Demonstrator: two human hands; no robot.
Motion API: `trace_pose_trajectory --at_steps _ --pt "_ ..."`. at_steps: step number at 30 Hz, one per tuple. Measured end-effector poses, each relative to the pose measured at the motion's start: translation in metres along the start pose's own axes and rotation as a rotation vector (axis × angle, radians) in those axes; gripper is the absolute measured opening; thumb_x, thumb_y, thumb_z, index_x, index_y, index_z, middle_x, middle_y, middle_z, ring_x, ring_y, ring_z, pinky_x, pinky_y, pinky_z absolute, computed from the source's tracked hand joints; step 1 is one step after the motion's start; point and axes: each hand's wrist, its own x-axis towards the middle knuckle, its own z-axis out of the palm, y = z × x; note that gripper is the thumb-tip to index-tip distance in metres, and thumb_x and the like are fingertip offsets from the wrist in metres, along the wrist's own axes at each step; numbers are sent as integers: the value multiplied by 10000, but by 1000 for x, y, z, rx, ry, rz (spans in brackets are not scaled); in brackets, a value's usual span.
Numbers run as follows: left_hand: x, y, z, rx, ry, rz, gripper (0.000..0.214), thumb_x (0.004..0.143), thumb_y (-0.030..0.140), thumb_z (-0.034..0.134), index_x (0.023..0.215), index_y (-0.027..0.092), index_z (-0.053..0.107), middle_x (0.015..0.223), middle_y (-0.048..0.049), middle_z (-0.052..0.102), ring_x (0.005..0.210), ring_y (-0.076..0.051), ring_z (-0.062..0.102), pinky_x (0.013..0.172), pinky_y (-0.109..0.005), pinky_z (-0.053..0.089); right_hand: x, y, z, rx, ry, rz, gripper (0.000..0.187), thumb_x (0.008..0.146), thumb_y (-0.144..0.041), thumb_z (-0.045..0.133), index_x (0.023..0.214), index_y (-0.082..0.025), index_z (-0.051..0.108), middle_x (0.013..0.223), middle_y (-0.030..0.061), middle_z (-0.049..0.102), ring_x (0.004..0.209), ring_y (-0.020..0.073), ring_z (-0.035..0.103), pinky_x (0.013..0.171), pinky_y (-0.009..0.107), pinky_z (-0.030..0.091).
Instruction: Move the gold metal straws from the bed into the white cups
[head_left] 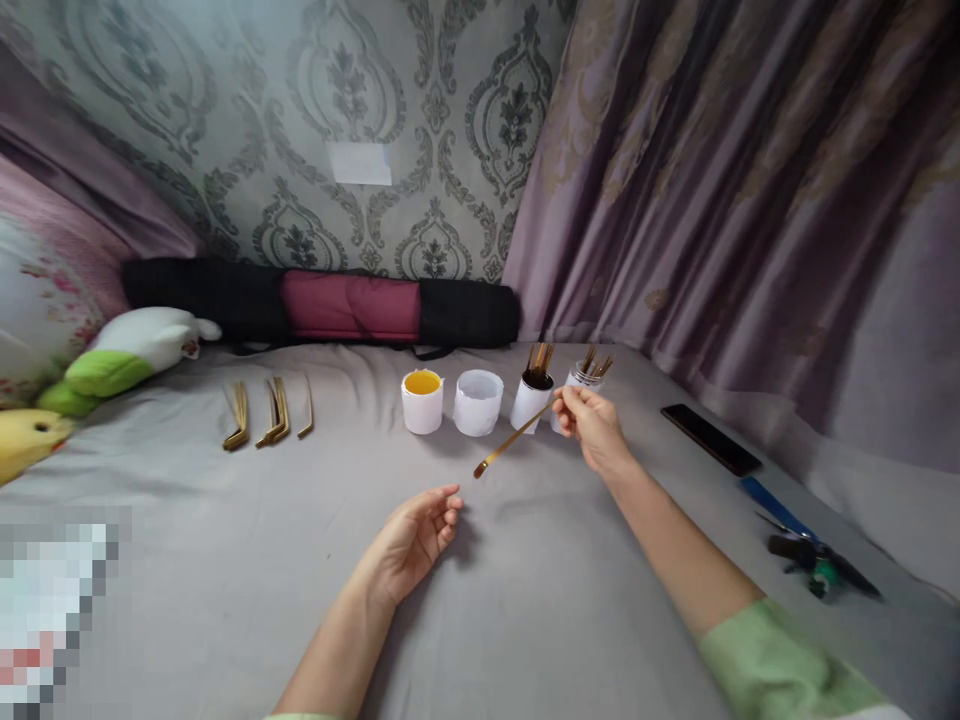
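My right hand (594,420) pinches the top end of a long golden spoon-like stick (514,438), which slants down to the left above the grey sheet, in front of four white cups. My left hand (417,538) rests on the sheet palm up, fingers loosely curled and apart, holding nothing; the stick's lower tip hangs just above it. The cups stand in a row: one with a yellow inside (422,400), one white and apparently empty (478,401), and two (532,392) (583,378) holding several brown-golden sticks.
Groups of golden bent sticks (268,412) lie on the sheet at the left. A black and maroon roll bag (322,303) lies along the wall. Plush toys (127,357) sit at far left. A phone (710,438), a blue tool (772,508) and a dark gadget (814,566) lie at the right by the curtain.
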Motion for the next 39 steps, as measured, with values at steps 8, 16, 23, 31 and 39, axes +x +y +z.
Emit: trace_pose_trajectory --at_steps 8,16,23,31,39 --pt "4 3 -4 -103 -26 -28 165 743 81 528 906 85 556 710 -34 564 537 -64 528 448 -161 442 22 -39 -23 -51 90 -117 240 668 -383 627 717 -157 564 578 -20 537 416 39 418 332 154 289" --pt "4 3 -5 -136 -44 -31 162 749 78 518 908 88 549 703 -30 555 531 -61 520 446 -163 437 41 -79 -38 -120 176 -209 190 722 -341 590 683 -161 546 557 -20 521 403 41 420 319 150 295" --pt "2 4 -5 -137 -40 -32 172 755 77 509 924 93 541 704 -31 557 533 -60 524 449 -164 437 64 -93 -49 -230 236 -358 202 762 -355 541 674 -173 540 568 -10 525 380 42 412 301 153 306" --pt "3 4 -5 -140 -34 -31 172 753 77 510 922 87 538 710 -31 555 537 -62 526 455 -166 438 78 -101 -44 -300 276 -451 212 774 -365 525 678 -178 547 560 -8 545 365 44 411 292 163 305" --pt "1 5 -3 -145 -32 -29 160 764 75 493 916 90 539 700 -35 557 527 -61 523 452 -169 439 81 -100 -34 -366 238 -463 209 780 -360 518 686 -176 546 558 -9 549 360 38 406 311 160 314"
